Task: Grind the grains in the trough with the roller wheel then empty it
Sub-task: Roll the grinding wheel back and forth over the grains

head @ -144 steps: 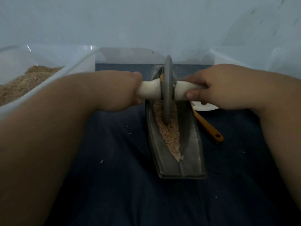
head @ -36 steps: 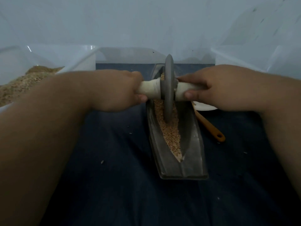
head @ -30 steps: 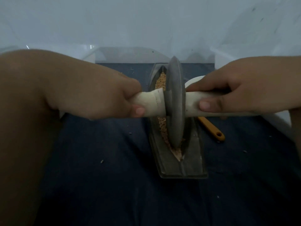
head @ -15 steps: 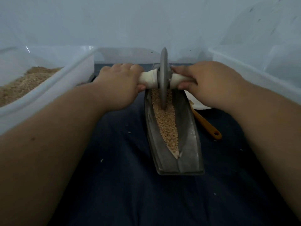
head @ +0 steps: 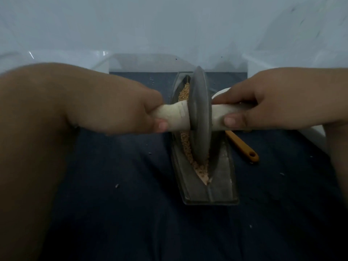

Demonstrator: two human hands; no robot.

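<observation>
Two grips — left hand (head: pixel 120 112), right hand (head: pixel 267 102) — on roller wheel (head: pixel 200 117) in trough (head: pixel 220 189).

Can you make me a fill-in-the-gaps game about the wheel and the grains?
The wheel is gripped by ____ hands, the left hand and the right hand. The grains lie ____ the trough. The tool beside the trough is coloured ____.
Missing words: two; in; orange.
</observation>
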